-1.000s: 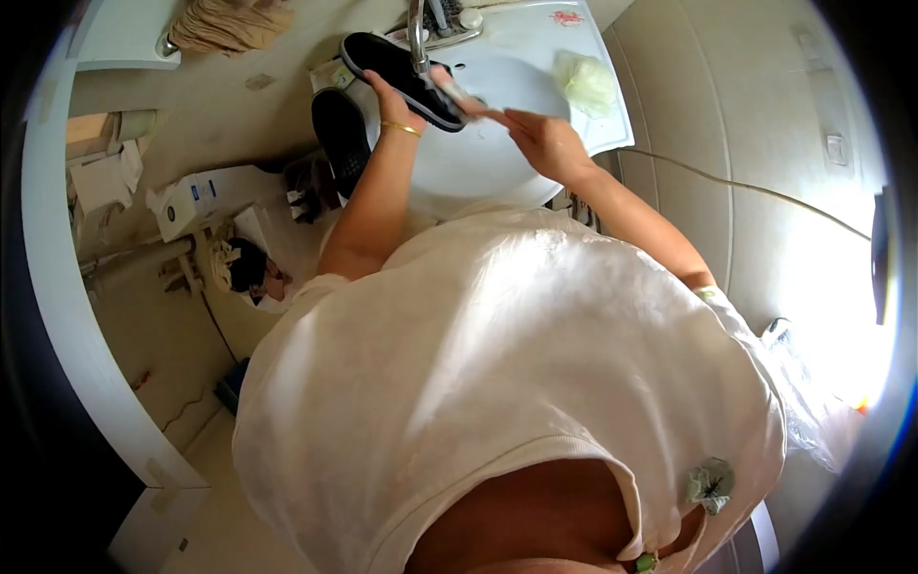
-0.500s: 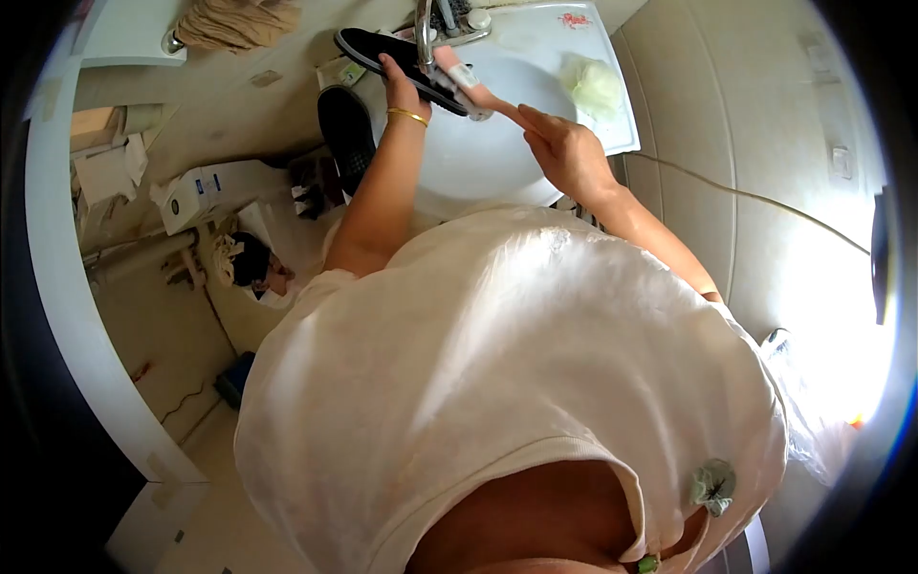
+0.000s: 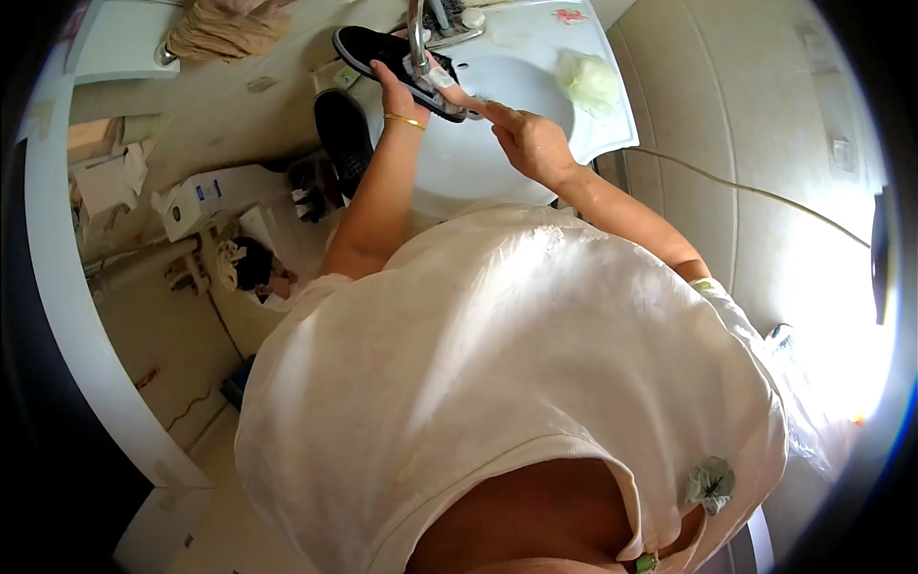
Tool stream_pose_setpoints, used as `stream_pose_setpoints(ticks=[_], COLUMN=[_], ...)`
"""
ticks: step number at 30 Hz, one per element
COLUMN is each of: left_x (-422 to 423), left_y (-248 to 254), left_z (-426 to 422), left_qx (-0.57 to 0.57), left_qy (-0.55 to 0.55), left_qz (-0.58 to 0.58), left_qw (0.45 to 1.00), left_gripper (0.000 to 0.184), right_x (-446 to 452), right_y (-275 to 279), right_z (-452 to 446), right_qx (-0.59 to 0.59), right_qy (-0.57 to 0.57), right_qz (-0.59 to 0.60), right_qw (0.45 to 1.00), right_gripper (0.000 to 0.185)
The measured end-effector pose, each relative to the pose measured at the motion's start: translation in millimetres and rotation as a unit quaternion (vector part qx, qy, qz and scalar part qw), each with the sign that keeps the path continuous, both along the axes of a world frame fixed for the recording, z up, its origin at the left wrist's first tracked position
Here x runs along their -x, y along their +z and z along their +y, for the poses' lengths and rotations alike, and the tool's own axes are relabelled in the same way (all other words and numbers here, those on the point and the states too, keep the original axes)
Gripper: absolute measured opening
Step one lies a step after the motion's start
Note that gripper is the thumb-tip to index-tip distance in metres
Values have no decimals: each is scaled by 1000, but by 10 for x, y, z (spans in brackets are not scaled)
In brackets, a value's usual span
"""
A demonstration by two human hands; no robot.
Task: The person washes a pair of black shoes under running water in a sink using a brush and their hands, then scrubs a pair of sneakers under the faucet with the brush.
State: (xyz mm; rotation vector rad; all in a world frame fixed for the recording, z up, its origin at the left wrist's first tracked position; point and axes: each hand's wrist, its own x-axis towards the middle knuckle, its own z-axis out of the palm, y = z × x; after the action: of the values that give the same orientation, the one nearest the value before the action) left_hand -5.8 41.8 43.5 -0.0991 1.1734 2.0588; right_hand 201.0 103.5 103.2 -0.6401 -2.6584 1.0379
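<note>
Over the left side of the white sink [image 3: 449, 177], my left hand [image 3: 400, 99] grips a black shoe [image 3: 368, 50] with a pale sole edge, tilted with its opening toward the tap. My right hand [image 3: 531, 143] is closed round the handle of a pink scrubbing brush [image 3: 466, 99]. The brush's head lies against the heel end of the shoe, where some white foam shows; its bristles are hidden. A second black shoe [image 3: 342, 134] rests at the sink's left edge, beside my left forearm.
The metal tap [image 3: 418, 38] stands just above the held shoe. A pale green crumpled bag or cloth [image 3: 588, 84] lies on the sink's right rim. Left are a white box [image 3: 196, 203] and a brown cloth [image 3: 225, 31]. A cord runs along the right wall.
My right hand has moved left with the brush, pushing its head further over the shoe's opening. The shoe in my left hand has barely shifted.
</note>
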Motion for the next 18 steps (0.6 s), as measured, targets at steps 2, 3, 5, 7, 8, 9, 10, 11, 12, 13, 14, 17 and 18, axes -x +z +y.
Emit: stream_pose_setpoints(ticks=[2,3,5,7,8,9,10,11,12,13,14,17,18], left_x=[41,54,89,89,97,69,44,40,140,183,234,314,264], left_y=[10,6,-7,-34,-110,-130,-139,-151,-308,-357,-409,-565,-588], left_z=[-40,-46,-57,-132,-144,-111,-116,-158,-184,-255,-292,-416,-435], left_qx=[4,5,-28,-56,-77,-81,-82,-80,-77,-124,-173,-297,-211], left_qy=[15,20,26,32,29,22,19,18,38,20,2,-46,4], left_qz=[-5,-9,-8,-11,-42,-51,-58,-64,-56,-69,-84,-117,-111], left_qw=[1000,1000,999,998,996,995,995,995,995,990,981,947,971], left_gripper=[78,78,76,74,72,72,71,70,68,66,64,56,55], right_x=[-137,-260,-421,-489,-364,-228,-86,-8,-19,-104,-249,-646,-661], right_y=[2,19,162,186,175,135,74,36,70,113,150,100,131], right_z=[17,32,128,164,159,159,128,94,74,68,106,222,221], right_qx=[16,23,44,54,39,17,-2,-18,-14,8,27,168,196], right_qy=[23,32,56,62,47,26,8,-7,-8,8,23,-20,-58], right_qz=[5,6,-14,-34,-46,-35,-24,-10,-13,-3,6,-3,-7], right_qw=[1000,999,997,996,997,999,1000,1000,1000,1000,999,986,979], right_gripper=[35,35,35,35,36,36,36,36,36,36,36,32,32])
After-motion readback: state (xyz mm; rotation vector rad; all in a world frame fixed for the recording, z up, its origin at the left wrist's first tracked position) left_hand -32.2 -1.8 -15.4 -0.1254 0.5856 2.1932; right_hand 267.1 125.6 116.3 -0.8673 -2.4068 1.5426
